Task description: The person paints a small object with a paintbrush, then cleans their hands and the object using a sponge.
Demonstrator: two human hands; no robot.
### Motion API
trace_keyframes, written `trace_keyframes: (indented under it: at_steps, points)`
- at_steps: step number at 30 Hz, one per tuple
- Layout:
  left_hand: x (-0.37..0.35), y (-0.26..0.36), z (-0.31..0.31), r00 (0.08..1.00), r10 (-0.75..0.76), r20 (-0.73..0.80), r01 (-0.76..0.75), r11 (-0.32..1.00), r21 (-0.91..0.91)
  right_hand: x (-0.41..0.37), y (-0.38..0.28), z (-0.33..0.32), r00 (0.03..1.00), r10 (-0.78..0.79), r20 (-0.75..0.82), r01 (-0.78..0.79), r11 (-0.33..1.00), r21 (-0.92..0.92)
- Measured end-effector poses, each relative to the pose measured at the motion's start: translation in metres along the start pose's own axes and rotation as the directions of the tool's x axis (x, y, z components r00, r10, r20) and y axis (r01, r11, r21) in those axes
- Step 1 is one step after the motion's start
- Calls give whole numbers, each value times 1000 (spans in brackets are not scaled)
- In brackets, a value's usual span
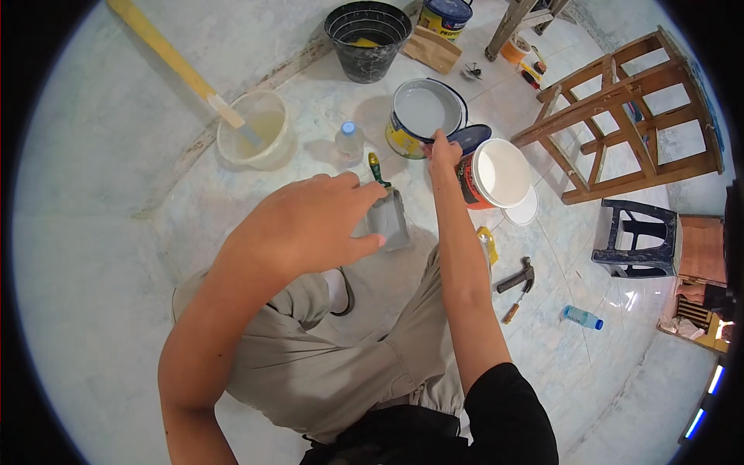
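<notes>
Frame (pixel 608 102): I'm seeing it standing off to the right, its wooden bars well apart from both hands.
Tin (pixel 403 138): it's standing open ahead of the knees, holding grey paint (pixel 422 107); I'm judging the opening done and the closing not done.
White pail (pixel 505 172): it's standing open just beside the tin, with a white lid (pixel 524 209) lying on the floor.
Tray (pixel 402 211): it's lying between the tin and the knees, looking grey inside, so I'm judging that paint is already in it; how much, I can't tell.
Left hand (pixel 310 225): it's hovering by the tray, fingers spread and thumb apart, gripping nothing that I'm seeing.
Right hand (pixel 444 151): its fingers are closing on the tin's rim near the blue lid (pixel 473 138); from this angle they may be catching the handle too.
Brush (pixel 374 164): its green handle is sticking out past the tray's far end, ungripped, as far as I'm making out.
</notes>
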State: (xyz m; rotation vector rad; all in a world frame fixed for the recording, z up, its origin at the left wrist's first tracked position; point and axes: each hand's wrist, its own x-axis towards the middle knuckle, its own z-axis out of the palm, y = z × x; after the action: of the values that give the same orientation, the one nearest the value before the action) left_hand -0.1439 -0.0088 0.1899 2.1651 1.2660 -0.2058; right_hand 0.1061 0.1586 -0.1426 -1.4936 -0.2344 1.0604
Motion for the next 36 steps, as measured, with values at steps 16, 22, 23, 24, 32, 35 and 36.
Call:
trace_keyframes:
  at_steps: [16, 22, 23, 24, 32, 35, 36]
  points:
    - [-2, -6, 18, 999, -45, 19, 46, 999, -26, -10, -11, -89, 981, -26, 190, 91, 936, -340]
    - [2, 2, 24, 993, -60, 99, 64, 997, -36, -25, -3, -97, 974, -157, 163, 207, 909, -362]
    - [5, 1, 25, 993, -54, 110, 59, 997, -45, -25, 0, -100, 971, -166, 173, 225, 880, -418]
    - [9, -2, 27, 992, -46, 121, 52, 997, -53, -21, 6, -105, 967, -175, 183, 242, 847, -472]
    - [124, -87, 112, 809, -455, 372, 427, 890, 160, -59, -9, -128, 965, 79, 248, 17, 932, -362]
    - [166, -162, 205, 846, -497, 193, 458, 863, 212, -61, -15, -131, 968, 83, 239, 22, 913, -406]
    - [183, -183, 237, 850, -508, 141, 485, 858, 169, -63, -17, -133, 969, 89, 231, 7, 923, -384]
